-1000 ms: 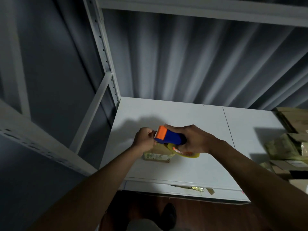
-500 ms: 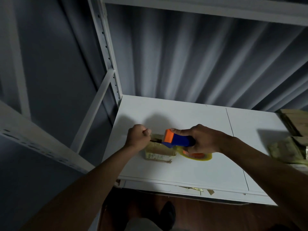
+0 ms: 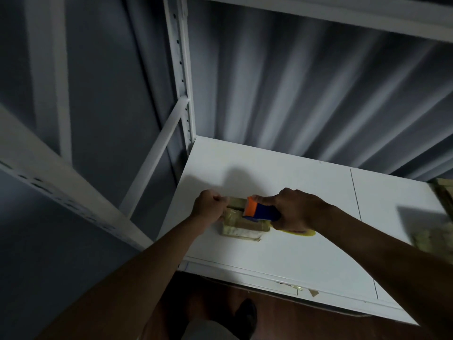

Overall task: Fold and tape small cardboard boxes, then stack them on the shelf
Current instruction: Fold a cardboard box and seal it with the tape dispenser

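A small cardboard box (image 3: 241,225) lies on the white shelf (image 3: 306,246), near its left front corner, its sides shiny with tape. No print, brand or label on it can be read; the light is dim and the box is small in view.

The left hand (image 3: 208,207) is curled into a fist at the box's left end, thumb and fingers pinching what looks like the free end of the tape (image 3: 236,200), which runs as a pale strip from the fist across the top of the box to the dispenser.

The right hand (image 3: 295,209) grips a tape dispenser (image 3: 259,212) by its blue body, index finger stretched along the top. The dispenser's orange head rests over the box's top, about midway along. The yellowish tape roll (image 3: 300,232) shows below the hand, just beside the box's right end. No writing shows on the dispenser.

At the far right edge of the shelf lie more boxes (image 3: 434,241), blurred, well apart from the hands. White slotted uprights (image 3: 181,77) frame the shelf against a grey corrugated wall (image 3: 306,94). Below the shelf's front edge, scraps of tape (image 3: 297,288) hang, and a dark shoe (image 3: 245,312) stands on a brown floor (image 3: 306,320).
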